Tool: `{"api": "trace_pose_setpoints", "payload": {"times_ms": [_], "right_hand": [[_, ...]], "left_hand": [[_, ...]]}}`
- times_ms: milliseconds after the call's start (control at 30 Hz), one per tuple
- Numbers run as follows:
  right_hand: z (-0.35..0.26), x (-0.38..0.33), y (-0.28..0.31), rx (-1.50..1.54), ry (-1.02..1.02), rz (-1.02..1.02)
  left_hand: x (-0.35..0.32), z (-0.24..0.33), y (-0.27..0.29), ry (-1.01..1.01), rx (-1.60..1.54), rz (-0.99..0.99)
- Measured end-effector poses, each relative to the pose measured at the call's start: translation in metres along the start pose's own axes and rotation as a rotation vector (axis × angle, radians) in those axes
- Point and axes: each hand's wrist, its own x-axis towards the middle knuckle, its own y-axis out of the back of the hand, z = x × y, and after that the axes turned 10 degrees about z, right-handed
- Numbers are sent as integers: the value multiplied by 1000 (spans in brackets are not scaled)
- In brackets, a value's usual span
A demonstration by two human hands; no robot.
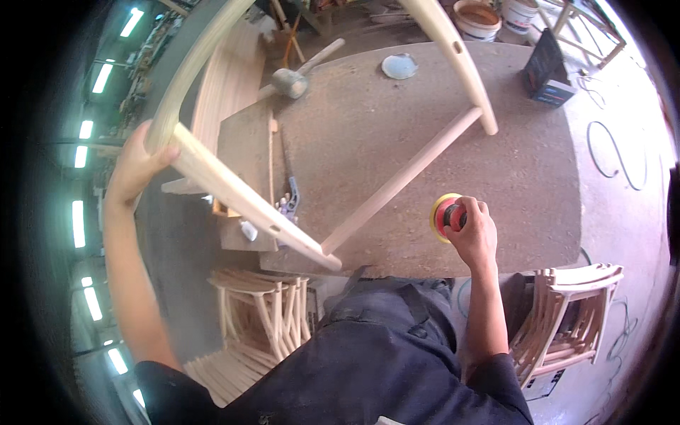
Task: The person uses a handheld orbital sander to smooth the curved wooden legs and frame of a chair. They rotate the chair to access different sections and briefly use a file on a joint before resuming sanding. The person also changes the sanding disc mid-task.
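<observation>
My left hand (136,168) is closed round a pale wooden chair frame (237,195), at the joint where its curved rail meets a straight leg. The frame is tilted up over the workbench (524,163), and a round crossbar (404,180) links its two legs. My right hand (473,230) grips a round sander (445,216) with a red body and a yellow pad. It is held over the bench near its front edge, to the right of the crossbar and apart from the frame.
A mallet (290,83) and a pale blue disc (400,67) lie at the bench's far side. At the back right stands a dark box (549,74), with buckets (476,21) beyond. Stacked wooden frames stand below at left (262,301) and right (567,312). Hoses (615,170) cross the right floor.
</observation>
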Motion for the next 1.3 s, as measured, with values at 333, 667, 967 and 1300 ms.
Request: {"api": "trace_pose_setpoints", "payload": {"times_ms": [333, 667, 967, 1300], "right_hand": [[106, 19, 0, -296, -147, 140], [128, 19, -16, -84, -176, 277], [156, 18, -25, -36, -101, 328], [150, 21, -20, -105, -176, 250]], "left_hand": [[-45, 48, 19, 9, -201, 51], [-18, 79, 40, -413, 237, 152], [10, 95, 21, -198, 305, 97], [25, 100, 31, -93, 440, -5]]}}
